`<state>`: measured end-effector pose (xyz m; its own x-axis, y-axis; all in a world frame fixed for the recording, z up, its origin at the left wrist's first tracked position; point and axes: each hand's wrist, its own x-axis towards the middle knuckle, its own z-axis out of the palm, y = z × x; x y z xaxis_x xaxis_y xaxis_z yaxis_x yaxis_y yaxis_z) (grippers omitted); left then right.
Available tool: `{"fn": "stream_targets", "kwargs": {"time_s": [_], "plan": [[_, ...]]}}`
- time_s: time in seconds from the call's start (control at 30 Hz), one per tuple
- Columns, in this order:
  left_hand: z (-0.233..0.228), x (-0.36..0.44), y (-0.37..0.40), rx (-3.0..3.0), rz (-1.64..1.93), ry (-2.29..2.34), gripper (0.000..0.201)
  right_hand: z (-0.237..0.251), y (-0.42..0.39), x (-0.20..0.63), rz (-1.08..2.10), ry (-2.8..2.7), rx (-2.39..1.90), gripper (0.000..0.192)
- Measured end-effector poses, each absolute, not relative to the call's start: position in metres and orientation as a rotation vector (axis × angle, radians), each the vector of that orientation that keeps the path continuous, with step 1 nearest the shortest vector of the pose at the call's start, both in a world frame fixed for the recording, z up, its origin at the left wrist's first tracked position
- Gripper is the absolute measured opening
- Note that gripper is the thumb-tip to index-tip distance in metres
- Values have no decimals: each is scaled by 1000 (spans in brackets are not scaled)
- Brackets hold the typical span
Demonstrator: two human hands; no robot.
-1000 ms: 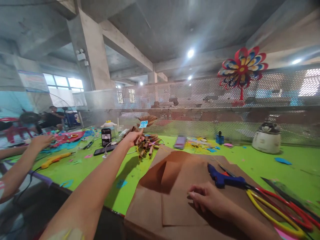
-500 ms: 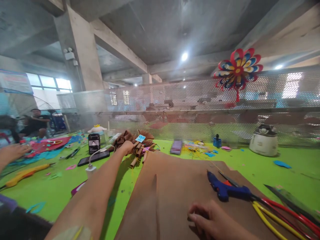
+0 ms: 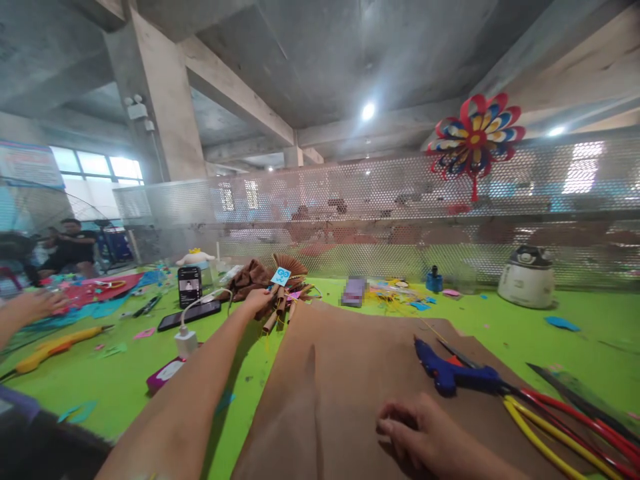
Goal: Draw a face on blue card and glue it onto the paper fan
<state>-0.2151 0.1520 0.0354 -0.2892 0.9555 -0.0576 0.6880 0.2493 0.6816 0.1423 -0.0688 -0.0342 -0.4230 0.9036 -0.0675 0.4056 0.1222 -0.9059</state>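
My left hand (image 3: 257, 301) reaches far across the green table (image 3: 125, 373) and grips a bundle of brown rolled paper pieces (image 3: 280, 303) with a small blue tag (image 3: 281, 275). A brown paper fan shape (image 3: 291, 265) rises behind the bundle. My right hand (image 3: 425, 437) lies flat on a large brown paper sheet (image 3: 350, 373) near the front edge. A blue glue gun (image 3: 453, 370) lies on the sheet just beyond my right hand.
Red and yellow hoops (image 3: 565, 420) lie at the right. Two phones (image 3: 189, 285) and a white charger (image 3: 186, 341) sit left of the bundle. Another person's hand (image 3: 27, 308) works at the far left. A white pot (image 3: 526, 276) and mesh fence (image 3: 400, 220) stand behind.
My left hand lowered the bundle toward the table beside the brown sheet. The folded flap of the sheet now lies flat. My right hand slid toward me on the sheet.
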Motion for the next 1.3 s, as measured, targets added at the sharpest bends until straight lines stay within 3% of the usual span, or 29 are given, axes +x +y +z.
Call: {"fn": "stream_targets", "kwargs": {"time_s": [0.63,0.97,1.3], "plan": [[52,-205,118,1781,774,2272,34,-23,-70,148,1171,-2002,-1179,20],[91,-183,87,1889,987,2311,34,-26,-68,150,1127,-2016,-1152,20],[13,-100,22,2188,566,1706,32,-23,-69,152,1080,-2035,-1153,22]]}}
